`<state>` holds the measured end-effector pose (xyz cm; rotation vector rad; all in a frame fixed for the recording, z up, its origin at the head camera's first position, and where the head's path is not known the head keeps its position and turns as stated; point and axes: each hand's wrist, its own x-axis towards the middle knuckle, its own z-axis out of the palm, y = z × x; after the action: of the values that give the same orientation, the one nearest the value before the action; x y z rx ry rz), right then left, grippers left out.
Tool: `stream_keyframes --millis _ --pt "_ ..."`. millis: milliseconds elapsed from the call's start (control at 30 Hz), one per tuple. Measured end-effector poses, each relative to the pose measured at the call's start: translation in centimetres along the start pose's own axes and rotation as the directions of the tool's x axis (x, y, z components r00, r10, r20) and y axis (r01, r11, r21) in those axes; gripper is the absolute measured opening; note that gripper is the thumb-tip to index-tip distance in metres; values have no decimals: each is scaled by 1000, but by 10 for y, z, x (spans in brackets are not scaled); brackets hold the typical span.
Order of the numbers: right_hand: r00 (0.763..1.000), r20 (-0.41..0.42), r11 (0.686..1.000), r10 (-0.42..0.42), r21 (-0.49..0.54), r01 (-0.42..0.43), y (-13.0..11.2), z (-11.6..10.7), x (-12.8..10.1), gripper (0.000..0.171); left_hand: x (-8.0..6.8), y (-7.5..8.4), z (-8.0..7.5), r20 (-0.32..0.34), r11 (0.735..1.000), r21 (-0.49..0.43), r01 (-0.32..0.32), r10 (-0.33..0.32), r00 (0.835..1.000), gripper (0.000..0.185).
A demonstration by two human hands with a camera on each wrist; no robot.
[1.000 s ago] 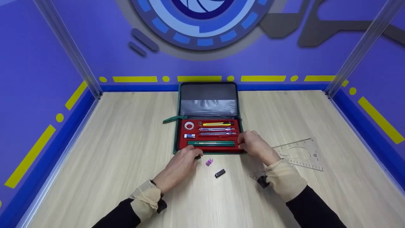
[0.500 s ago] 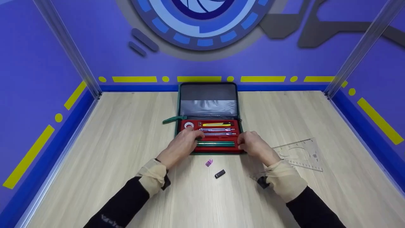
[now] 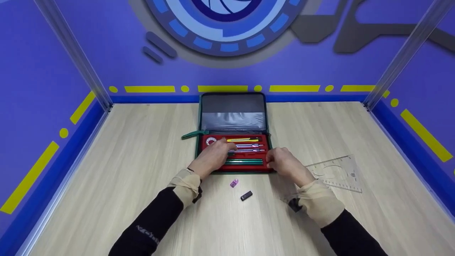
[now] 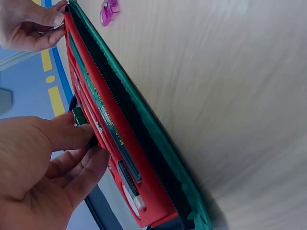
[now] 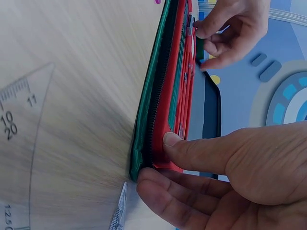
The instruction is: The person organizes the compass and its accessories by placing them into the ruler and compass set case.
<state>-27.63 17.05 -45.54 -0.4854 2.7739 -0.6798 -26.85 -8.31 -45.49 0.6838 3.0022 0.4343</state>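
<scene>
My left hand (image 3: pixel 213 156) is over the middle of the red tray (image 3: pixel 245 167) of an open green zip case (image 3: pixel 233 103). In the left wrist view its thumb and fingers pinch a small dark green block (image 4: pixel 78 116). My right hand (image 3: pixel 284 161) grips the case's near right corner, thumb on the red tray and fingers under the green edge (image 5: pixel 139 158). Set in the tray are green pencils (image 3: pixel 245 161), two silvery pens (image 3: pixel 249 145), a yellow cutter knife (image 3: pixel 243 140) and a white ring (image 3: pixel 210 140). A white eraser (image 4: pixel 136 200) shows in the left wrist view.
On the table (image 3: pixel 153 142) before the case lie a purple pencil sharpener (image 3: pixel 234 183) and a small black block (image 3: pixel 246 195). A clear set square (image 3: pixel 355 174) lies to the right. A blue wall (image 3: pixel 142 71) stands close behind the case.
My left hand has moved up and right from the table in front of the case to over the tray, carrying the dark block. My right hand keeps its grip on the corner.
</scene>
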Motion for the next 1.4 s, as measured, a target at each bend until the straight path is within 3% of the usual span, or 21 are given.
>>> stream_keyframes --millis 267,800,1400 --pt "1000 -1 1000 4 10 -4 -1 0 -1 11 6 -3 6 -66 998 46 32 -29 997 17" --pt "1000 -11 1000 -5 -17 5 -2 0 -2 13 12 0 2 3 991 113 74 -75 997 17" --pt "1000 13 1000 15 -10 -15 -3 -1 -1 10 18 -2 5 -103 955 287 68 -39 994 21"
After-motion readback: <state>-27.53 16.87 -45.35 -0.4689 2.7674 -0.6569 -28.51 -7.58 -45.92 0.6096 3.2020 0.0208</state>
